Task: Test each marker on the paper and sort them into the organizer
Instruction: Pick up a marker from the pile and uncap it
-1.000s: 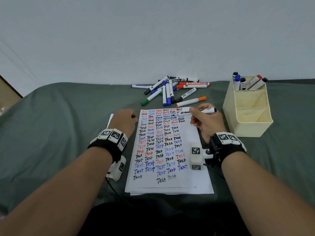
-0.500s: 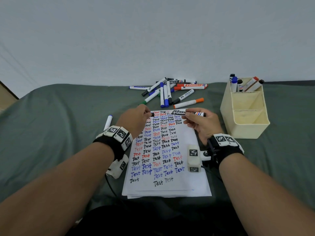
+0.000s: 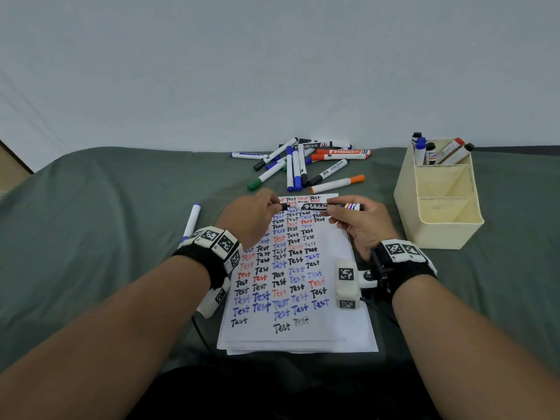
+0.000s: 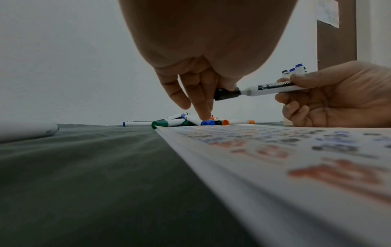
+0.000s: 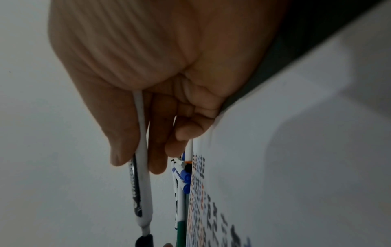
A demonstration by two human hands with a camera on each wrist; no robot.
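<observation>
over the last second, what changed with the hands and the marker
The left hand moved off the paper's left edge up to the marker and now pinches its black cap. The right hand keeps gripping the barrel. The pile and organizer are unchanged.

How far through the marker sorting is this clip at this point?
Done: five markers stand in the back compartment of the organizer, and the paper is nearly full of "Test" words. In hand: the right hand holds a black marker by the barrel while the left hand pinches its cap, partly off. Left: the pile behind the paper and a lone marker to its left.
</observation>
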